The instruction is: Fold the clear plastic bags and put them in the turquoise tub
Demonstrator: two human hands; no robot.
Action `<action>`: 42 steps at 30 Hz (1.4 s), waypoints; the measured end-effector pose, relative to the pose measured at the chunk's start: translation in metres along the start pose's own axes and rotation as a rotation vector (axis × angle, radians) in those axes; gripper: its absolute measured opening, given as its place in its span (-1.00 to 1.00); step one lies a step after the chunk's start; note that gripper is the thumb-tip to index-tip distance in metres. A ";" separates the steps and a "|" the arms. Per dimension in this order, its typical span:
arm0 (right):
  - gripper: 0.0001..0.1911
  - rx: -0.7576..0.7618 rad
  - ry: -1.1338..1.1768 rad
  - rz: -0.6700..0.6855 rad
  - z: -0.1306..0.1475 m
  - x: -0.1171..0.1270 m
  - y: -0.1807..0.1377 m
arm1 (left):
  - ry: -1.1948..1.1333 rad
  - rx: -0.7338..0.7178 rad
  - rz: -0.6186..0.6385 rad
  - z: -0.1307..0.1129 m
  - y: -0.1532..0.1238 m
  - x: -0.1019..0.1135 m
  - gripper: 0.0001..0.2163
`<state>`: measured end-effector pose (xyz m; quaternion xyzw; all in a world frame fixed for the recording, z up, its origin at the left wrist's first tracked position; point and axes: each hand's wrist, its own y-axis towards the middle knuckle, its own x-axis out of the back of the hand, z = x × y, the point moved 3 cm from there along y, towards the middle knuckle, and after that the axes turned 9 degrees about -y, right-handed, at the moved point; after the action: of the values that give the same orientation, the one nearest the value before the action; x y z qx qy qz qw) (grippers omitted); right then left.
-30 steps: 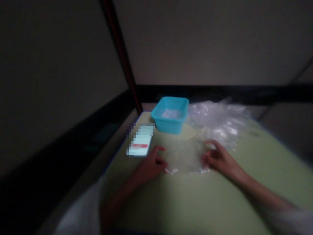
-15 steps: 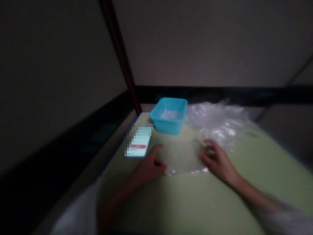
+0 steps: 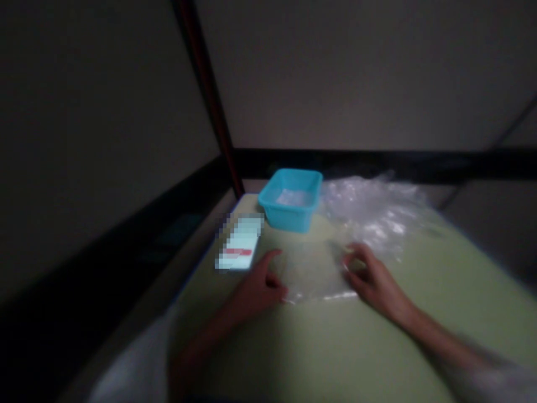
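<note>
A clear plastic bag (image 3: 314, 271) lies flat on the pale green tabletop (image 3: 335, 347), its near edge shining. At its left side is my left hand (image 3: 262, 282), thumb and forefinger spread in a C shape, the thumb tip touching the near left corner. My right hand (image 3: 371, 274) is curled at the bag's right side, with its thumb and fingertips close together on that edge. The picture is dim and blurred, so the fine contact of the fingertips is hard to see.
Behind the bag stands a turquoise plastic basket (image 3: 289, 219) with something whitish inside. A heap of crumpled clear plastic (image 3: 373, 204) spreads to its right. Left of the bag lies a lit phone-like screen (image 3: 241, 243), partly pixelated. Walls close in behind and left.
My right hand's fingers have shifted very slightly at the bag's right edge. The view has tilted a touch; the bag and my left hand look nearly the same.
</note>
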<state>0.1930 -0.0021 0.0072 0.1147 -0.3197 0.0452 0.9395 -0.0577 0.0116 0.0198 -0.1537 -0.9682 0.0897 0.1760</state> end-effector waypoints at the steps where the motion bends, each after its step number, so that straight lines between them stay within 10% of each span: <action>1: -0.63 0.015 -0.027 -0.003 0.002 0.000 0.000 | 0.002 -0.004 0.006 0.000 0.000 0.000 -0.25; 13: -0.65 0.365 -0.590 -0.078 0.023 0.004 -0.007 | 0.371 -0.302 -0.156 -0.012 -0.004 -0.006 -0.51; 20: -0.37 0.493 -0.854 0.086 0.016 -0.017 -0.010 | 0.765 -0.718 0.182 -0.016 -0.005 -0.042 -0.47; 42: -0.25 0.480 -0.882 0.129 0.003 -0.015 -0.015 | 0.859 -0.624 0.173 -0.003 -0.003 -0.043 -0.39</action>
<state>0.1822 -0.0175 -0.0027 0.3155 -0.6733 0.1227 0.6573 -0.0189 -0.0054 0.0098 -0.3009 -0.7733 -0.2592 0.4942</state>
